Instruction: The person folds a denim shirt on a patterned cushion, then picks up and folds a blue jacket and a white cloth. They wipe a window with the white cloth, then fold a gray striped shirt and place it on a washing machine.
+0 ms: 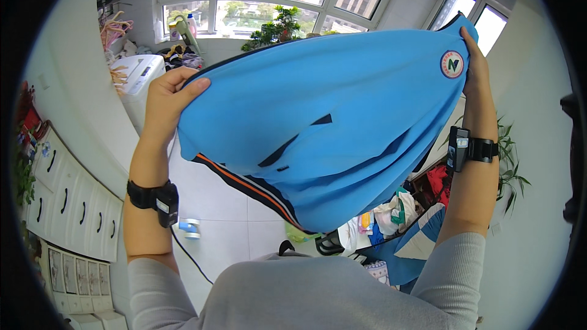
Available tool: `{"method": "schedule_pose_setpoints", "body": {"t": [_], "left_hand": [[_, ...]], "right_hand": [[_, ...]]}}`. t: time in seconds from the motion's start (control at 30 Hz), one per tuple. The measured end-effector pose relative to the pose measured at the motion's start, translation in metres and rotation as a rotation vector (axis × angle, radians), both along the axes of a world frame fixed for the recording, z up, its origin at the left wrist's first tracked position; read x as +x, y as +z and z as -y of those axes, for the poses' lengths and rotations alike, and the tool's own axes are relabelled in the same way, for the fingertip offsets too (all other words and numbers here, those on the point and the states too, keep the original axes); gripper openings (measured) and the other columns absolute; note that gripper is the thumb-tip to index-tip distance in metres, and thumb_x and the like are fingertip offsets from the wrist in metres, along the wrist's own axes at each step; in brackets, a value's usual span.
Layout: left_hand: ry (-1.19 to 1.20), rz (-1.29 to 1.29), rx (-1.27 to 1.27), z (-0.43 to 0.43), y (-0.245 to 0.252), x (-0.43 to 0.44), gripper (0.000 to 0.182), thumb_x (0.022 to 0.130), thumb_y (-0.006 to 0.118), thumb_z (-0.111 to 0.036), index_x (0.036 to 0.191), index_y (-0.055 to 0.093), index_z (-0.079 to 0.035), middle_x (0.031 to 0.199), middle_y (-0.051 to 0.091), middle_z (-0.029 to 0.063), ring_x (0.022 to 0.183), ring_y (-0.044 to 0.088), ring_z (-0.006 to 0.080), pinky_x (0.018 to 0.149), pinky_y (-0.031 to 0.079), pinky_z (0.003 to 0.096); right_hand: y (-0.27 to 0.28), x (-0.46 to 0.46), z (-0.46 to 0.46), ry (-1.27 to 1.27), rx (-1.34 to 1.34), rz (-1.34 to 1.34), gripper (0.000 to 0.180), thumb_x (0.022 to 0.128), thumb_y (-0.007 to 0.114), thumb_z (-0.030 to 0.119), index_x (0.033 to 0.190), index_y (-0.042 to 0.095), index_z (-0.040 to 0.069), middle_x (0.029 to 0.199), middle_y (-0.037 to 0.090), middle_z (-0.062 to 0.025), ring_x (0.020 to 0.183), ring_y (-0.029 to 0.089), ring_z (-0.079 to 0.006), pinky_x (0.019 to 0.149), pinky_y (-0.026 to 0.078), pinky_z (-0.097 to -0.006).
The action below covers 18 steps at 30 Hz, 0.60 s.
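Observation:
A light blue jacket [293, 96] with a round badge hangs stretched in the air between my raised hands. My left hand [172, 96] pinches its left end, thumb over the blue cloth and fingers behind the dark edge. On the right, my right hand [474, 62] grips the other end beside the badge. A black band with orange and white stripes runs along the lower left edge. Folds sag towards the lower right. Each forearm wears a black strap with a small device; a cable trails from the left one.
A white washing machine [137, 75] stands at the upper left, with hangers and clothes around it. White drawers [75, 201] line the left wall. Clothes [399, 213] lie heaped at the lower right. A potted plant [279, 27] is by the window. A blue-and-white object [189, 228] is on the floor.

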<state>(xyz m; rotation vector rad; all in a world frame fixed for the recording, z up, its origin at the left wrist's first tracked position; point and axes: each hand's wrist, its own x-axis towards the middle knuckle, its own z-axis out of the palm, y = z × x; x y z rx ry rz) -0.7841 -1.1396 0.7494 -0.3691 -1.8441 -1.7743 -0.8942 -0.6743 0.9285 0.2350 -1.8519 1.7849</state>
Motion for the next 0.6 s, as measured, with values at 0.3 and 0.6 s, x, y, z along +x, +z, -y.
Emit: {"method": "schedule_pose_setpoints", "body": {"t": [0.3,0.6], "left_hand": [[-0.285,0.321,-0.396,0.011,0.004,0.007,0.022,0.068,0.077,-0.012,0.083,0.069,0.002,0.071,0.064,0.0015,0.063,0.056,0.0057,0.062,0.045,0.0209],[-0.355,0.512,-0.604,0.01,0.008,-0.001,0.031,0.059,0.083,-0.015,0.083,0.07,0.002,0.072,0.066,0.0028,0.064,0.053,0.0083,0.065,0.044,0.0212]], "right_hand": [[0.004,-0.033,-0.04,-0.065,-0.038,-0.002,0.067,0.075,0.074,0.044,0.113,0.054,-0.007,0.093,0.066,-0.0137,0.074,0.067,-0.0219,0.069,0.057,-0.0316],[0.0,-0.032,-0.042,-0.017,-0.039,0.007,0.058,0.077,0.073,0.041,0.109,0.056,-0.005,0.091,0.066,-0.0112,0.076,0.066,-0.0204,0.072,0.056,-0.0314]]}}
